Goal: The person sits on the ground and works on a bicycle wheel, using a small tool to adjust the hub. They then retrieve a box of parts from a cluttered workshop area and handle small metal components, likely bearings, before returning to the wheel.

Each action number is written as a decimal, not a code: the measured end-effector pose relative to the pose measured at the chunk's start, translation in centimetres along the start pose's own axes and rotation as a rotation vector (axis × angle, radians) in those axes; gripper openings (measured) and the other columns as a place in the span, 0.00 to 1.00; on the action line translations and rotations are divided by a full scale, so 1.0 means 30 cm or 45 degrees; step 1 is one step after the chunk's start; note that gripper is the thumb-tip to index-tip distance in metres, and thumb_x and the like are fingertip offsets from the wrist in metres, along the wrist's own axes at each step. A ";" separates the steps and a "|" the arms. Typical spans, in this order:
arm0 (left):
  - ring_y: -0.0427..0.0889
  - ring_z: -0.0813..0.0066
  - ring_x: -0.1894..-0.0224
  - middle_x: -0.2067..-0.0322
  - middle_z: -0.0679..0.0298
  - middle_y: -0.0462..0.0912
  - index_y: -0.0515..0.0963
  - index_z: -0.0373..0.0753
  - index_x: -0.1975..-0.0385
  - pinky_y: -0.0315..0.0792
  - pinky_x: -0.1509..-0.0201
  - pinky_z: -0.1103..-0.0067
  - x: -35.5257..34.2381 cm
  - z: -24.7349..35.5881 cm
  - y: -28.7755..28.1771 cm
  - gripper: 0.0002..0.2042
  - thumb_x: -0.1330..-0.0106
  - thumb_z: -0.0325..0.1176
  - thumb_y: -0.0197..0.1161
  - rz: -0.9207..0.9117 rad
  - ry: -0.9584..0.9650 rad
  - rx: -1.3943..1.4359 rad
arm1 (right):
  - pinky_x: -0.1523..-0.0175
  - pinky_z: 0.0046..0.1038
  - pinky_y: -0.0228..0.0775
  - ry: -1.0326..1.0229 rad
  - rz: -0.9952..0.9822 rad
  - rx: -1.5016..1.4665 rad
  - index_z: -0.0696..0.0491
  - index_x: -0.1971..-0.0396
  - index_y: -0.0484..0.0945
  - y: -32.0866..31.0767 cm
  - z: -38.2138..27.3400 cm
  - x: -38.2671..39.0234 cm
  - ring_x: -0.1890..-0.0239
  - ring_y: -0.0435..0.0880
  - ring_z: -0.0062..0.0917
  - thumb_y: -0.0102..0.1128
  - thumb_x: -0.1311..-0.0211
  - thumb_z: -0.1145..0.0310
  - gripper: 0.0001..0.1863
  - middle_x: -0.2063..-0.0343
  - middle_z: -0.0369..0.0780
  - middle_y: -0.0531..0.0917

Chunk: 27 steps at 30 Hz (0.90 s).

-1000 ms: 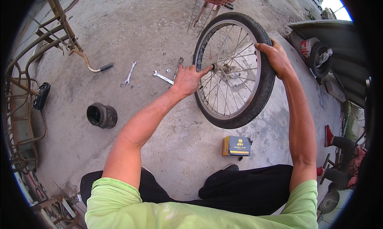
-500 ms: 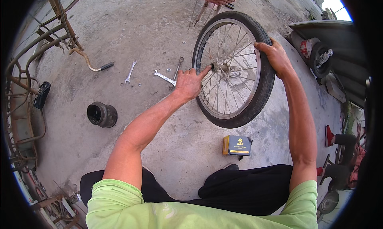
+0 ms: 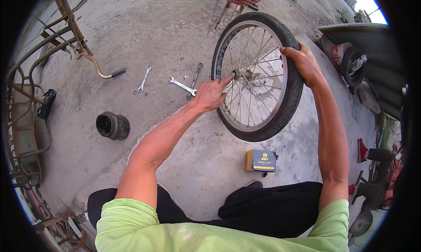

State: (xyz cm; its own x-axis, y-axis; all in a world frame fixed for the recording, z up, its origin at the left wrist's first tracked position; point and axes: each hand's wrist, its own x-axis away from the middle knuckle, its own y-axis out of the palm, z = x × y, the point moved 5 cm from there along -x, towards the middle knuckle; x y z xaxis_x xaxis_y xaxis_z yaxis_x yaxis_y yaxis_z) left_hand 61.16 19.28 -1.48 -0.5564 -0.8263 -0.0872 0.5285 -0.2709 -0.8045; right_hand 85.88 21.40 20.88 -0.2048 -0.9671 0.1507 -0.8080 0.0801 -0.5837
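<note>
A spoked bicycle wheel (image 3: 295, 92) with a black tyre stands tilted on the concrete in front of me. My right hand (image 3: 303, 64) grips its tyre and rim at the upper right, thumb on the rim side and fingers behind the tyre. My left hand (image 3: 211, 94) has its index finger stretched to a small dark round part at the near end of the hub (image 3: 248, 75); its other fingers are loosely bent and hold nothing. Whether the fingertip enters the hub is too small to tell.
Left of the wheel lie spanners (image 3: 144, 79), small nuts and a dark bar. A black cylindrical container (image 3: 112, 125) sits at left, beside a rusty frame with a bent handle (image 3: 103, 75). A small box (image 3: 261, 160) lies near my feet. Another person (image 3: 380, 168) is at far right.
The left hand's fingers have loosened slightly and the thumb now shows below, while the index finger stays at the hub. The wheel and right hand hold almost still.
</note>
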 end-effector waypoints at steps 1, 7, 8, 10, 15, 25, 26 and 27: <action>0.84 0.46 0.55 0.61 0.48 0.83 0.58 0.58 0.22 0.74 0.51 0.54 -0.009 -0.001 0.000 0.40 0.37 0.35 0.63 0.008 0.009 -0.025 | 0.64 0.32 0.81 -0.003 0.015 0.023 0.64 0.47 0.78 0.000 -0.003 0.003 0.71 0.87 0.27 0.68 0.40 0.59 0.28 0.64 0.46 0.87; 0.84 0.46 0.57 0.62 0.48 0.82 0.59 0.56 0.23 0.76 0.52 0.55 -0.028 -0.014 -0.014 0.38 0.37 0.34 0.61 0.010 0.064 -0.206 | 0.64 0.32 0.81 -0.011 -0.012 0.038 0.63 0.47 0.78 -0.001 -0.015 0.002 0.71 0.87 0.27 0.69 0.40 0.59 0.28 0.63 0.46 0.87; 0.85 0.46 0.57 0.61 0.48 0.83 0.59 0.57 0.23 0.75 0.52 0.54 -0.027 -0.017 -0.014 0.38 0.36 0.34 0.60 0.015 0.063 -0.208 | 0.64 0.32 0.81 -0.011 -0.004 0.024 0.63 0.47 0.78 -0.001 -0.015 0.005 0.70 0.87 0.27 0.69 0.40 0.58 0.28 0.63 0.46 0.87; 0.86 0.46 0.57 0.62 0.48 0.85 0.60 0.57 0.23 0.76 0.52 0.56 -0.020 -0.015 -0.006 0.37 0.36 0.35 0.60 -0.023 0.011 -0.044 | 0.64 0.32 0.81 -0.009 0.013 -0.003 0.63 0.46 0.77 -0.003 -0.013 0.014 0.70 0.87 0.27 0.69 0.40 0.58 0.28 0.62 0.46 0.87; 0.87 0.56 0.62 0.65 0.51 0.88 0.63 0.51 0.25 0.79 0.55 0.65 0.005 -0.023 0.029 0.35 0.34 0.38 0.62 -0.063 -0.163 0.547 | 0.64 0.31 0.81 0.019 0.017 0.002 0.63 0.46 0.77 0.000 -0.009 0.023 0.70 0.87 0.26 0.69 0.40 0.59 0.28 0.62 0.46 0.87; 0.79 0.79 0.73 0.73 0.63 0.84 0.67 0.34 0.29 0.74 0.68 0.78 -0.028 0.128 0.054 0.28 0.26 0.37 0.64 -0.003 -0.407 1.388 | 0.63 0.32 0.80 0.031 -0.035 0.013 0.63 0.46 0.77 -0.025 0.008 -0.012 0.69 0.86 0.26 0.69 0.40 0.58 0.29 0.63 0.46 0.86; 0.79 0.79 0.74 0.73 0.63 0.84 0.68 0.33 0.30 0.73 0.69 0.78 -0.028 0.142 0.052 0.27 0.26 0.37 0.63 0.004 -0.415 1.449 | 0.62 0.31 0.80 0.021 -0.040 0.001 0.63 0.45 0.76 -0.027 0.010 -0.014 0.68 0.86 0.26 0.69 0.40 0.57 0.30 0.62 0.46 0.86; 0.79 0.79 0.74 0.74 0.64 0.83 0.69 0.33 0.31 0.73 0.69 0.79 -0.031 0.133 0.054 0.26 0.25 0.37 0.63 0.005 -0.398 1.506 | 0.60 0.31 0.80 0.010 -0.047 -0.011 0.63 0.43 0.76 -0.029 0.010 -0.017 0.67 0.86 0.26 0.68 0.40 0.57 0.31 0.61 0.46 0.86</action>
State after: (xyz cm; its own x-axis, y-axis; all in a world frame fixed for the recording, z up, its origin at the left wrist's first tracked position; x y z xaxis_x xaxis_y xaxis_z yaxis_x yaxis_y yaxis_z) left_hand 65.09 17.64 -0.35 -0.4615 -0.8671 0.1874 0.8776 -0.4153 0.2396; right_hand 86.87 21.75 21.07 -0.1794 -0.9675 0.1782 -0.8197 0.0468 -0.5709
